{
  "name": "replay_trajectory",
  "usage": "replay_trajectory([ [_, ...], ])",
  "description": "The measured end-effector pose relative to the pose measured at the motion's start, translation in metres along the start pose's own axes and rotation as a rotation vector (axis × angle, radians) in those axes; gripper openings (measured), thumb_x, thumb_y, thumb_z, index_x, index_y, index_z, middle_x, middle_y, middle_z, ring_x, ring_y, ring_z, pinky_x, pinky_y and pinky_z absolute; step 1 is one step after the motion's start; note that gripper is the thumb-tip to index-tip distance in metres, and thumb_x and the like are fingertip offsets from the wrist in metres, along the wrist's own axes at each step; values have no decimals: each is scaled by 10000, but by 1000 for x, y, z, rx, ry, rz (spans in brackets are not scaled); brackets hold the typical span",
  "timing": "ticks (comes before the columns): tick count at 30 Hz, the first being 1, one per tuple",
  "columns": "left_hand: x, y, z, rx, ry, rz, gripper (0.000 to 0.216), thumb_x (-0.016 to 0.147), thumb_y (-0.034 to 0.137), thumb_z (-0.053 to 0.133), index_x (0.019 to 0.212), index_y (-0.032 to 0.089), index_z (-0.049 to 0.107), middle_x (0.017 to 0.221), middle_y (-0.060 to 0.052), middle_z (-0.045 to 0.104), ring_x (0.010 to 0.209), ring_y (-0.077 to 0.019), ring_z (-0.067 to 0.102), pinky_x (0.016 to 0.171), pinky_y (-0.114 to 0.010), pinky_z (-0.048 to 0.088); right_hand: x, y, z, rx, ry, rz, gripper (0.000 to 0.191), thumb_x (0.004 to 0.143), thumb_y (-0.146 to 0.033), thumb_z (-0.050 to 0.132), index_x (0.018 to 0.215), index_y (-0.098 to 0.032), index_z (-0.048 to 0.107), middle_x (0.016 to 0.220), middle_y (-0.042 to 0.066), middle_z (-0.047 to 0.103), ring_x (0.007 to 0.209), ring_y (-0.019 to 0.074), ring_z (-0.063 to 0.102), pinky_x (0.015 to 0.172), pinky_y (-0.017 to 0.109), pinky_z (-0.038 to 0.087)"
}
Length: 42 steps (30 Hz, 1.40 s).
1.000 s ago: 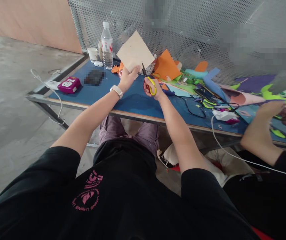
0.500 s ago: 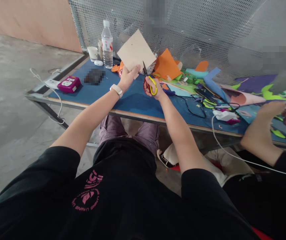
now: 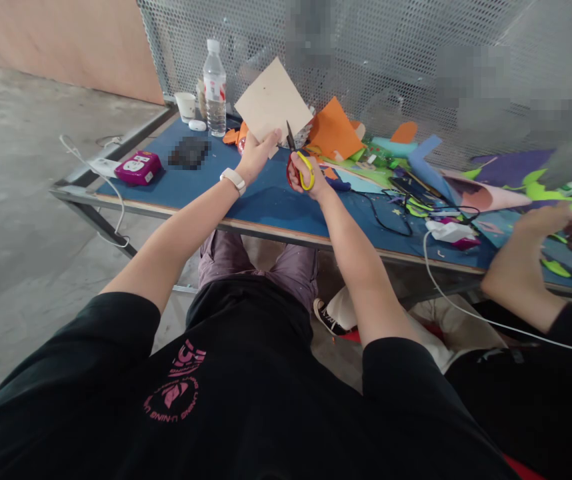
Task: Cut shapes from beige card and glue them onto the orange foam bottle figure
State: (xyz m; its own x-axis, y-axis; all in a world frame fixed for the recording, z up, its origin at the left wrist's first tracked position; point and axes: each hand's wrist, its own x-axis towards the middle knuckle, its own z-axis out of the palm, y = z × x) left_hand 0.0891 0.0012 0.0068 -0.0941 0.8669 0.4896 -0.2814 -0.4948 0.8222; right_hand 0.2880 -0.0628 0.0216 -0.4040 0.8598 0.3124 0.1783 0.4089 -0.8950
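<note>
A cream sheet of paper [image 3: 272, 97] is held up above the blue table, one corner pointing away from me. My left hand [image 3: 257, 155] pinches its near corner, thumb on top, and a small flap of the sheet sticks out beneath the thumb. In my right hand [image 3: 306, 175] are scissors [image 3: 292, 141] with red and yellow handles. Their dark blades point up and away, at the sheet's lower right edge; whether they touch the paper I cannot tell. Behind the scissors lies an orange sheet [image 3: 337, 130].
At the back left stand a water bottle [image 3: 215, 93] and a paper cup [image 3: 186, 107]. A purple power socket [image 3: 139, 168] sits at the left edge. Coloured paper scraps and cables cover the right side, where a co-worker's hand [image 3: 546, 220] is busy. A metal mesh [image 3: 366, 60] rises behind the table.
Almost nothing differs. The sheet's far corner has tipped very slightly upward, while both my hands and the scissors stay in place.
</note>
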Motion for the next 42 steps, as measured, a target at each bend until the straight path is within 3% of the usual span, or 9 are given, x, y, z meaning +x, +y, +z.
replay_trajectory([
  [5,-7,13,4,-63,11,-19,424,1176,478,1069,1450,218,877,1504,-186,917,1770,-482,686,1566,-663,488,-2,-3,2,-18,27,25,933,1143,-1101,715,732,-294,491,560,-40,439,452,122,412,440,269,295],
  [10,-4,9,1,-19,-8,17,533,1178,685,1089,1379,229,899,1505,-145,932,1745,-488,694,1578,-693,487,0,-5,3,-30,42,55,905,1153,-1069,751,754,-309,465,559,-42,430,472,131,397,445,278,296],
  [15,1,-7,-5,71,-49,79,696,1237,925,892,1406,250,898,1560,-111,921,1720,-457,693,1603,-712,441,1,-5,4,-27,59,89,867,1151,-1036,793,797,-312,472,552,-54,425,468,134,396,436,268,319],
  [19,5,-13,-7,39,-60,104,601,1238,827,948,1414,255,888,1593,-91,913,1678,-433,726,1581,-688,486,1,-2,2,-22,37,41,907,1133,-1096,736,754,-311,486,549,-46,427,462,132,394,424,268,317],
  [24,8,-13,-8,-11,-17,23,457,1253,579,1010,1435,192,850,1581,-173,891,1740,-465,711,1573,-678,487,1,-3,3,-15,53,38,931,1039,-1130,817,739,-317,478,539,-46,422,444,141,404,396,270,310],
  [28,14,-19,-11,-40,-37,25,506,1205,635,1054,1437,227,866,1564,-187,885,1823,-504,624,1594,-687,448,-1,-7,5,10,69,73,942,1046,-1095,868,760,-304,444,527,-61,421,423,119,404,388,243,315],
  [34,23,-30,-14,45,-32,85,757,1011,826,1161,1363,232,851,1535,-170,913,1664,-509,772,1523,-705,565,-2,-13,6,55,51,131,863,1120,-1005,885,840,-301,473,517,-83,415,410,117,398,382,239,329],
  [38,11,-14,-7,101,-37,122,735,1080,915,1073,1353,265,868,1501,-134,931,1615,-460,792,1490,-671,595,-1,-6,3,-16,71,91,898,1049,-1087,868,781,-326,473,531,-58,437,441,149,401,386,285,320],
  [42,-4,14,4,95,-22,115,722,1044,903,1116,1186,253,835,1315,-164,928,1580,-489,803,1407,-674,642,2,7,-1,-11,-10,-39,992,975,-1246,718,701,-313,526,555,-36,448,419,138,413,403,299,301],
])
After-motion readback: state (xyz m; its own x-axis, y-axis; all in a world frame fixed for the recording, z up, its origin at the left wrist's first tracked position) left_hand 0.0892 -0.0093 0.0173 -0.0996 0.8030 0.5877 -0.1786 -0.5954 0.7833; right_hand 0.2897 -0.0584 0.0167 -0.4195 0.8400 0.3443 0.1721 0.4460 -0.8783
